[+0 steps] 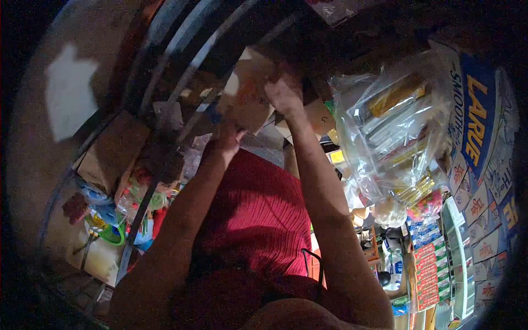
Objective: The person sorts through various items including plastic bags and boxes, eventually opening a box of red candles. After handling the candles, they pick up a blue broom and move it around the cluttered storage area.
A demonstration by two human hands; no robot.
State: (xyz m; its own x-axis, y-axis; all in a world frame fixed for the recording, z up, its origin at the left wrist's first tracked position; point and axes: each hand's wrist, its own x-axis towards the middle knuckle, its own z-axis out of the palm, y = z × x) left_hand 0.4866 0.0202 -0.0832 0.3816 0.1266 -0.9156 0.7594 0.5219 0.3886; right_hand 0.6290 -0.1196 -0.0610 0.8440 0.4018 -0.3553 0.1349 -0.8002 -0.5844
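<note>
A brown cardboard box (247, 88), dim in the shadow, is held out in front of my red ribbed top. My left hand (226, 140) is closed at its lower near corner, the thumb showing and the other fingers mostly lost in the dark. At the right-hand edge of the cardboard, my right hand (284, 97) is curled with its fingers bent against the box. What lies inside the box cannot be made out.
Dark metal shelf bars (190, 60) run diagonally at upper left. On the right hangs a clear plastic bag (385, 132) of packets, beside stacked LARUE cartons (476, 115). Red-and-green small boxes (432, 275) are stacked at lower right. Another cardboard box (118, 148) stands left.
</note>
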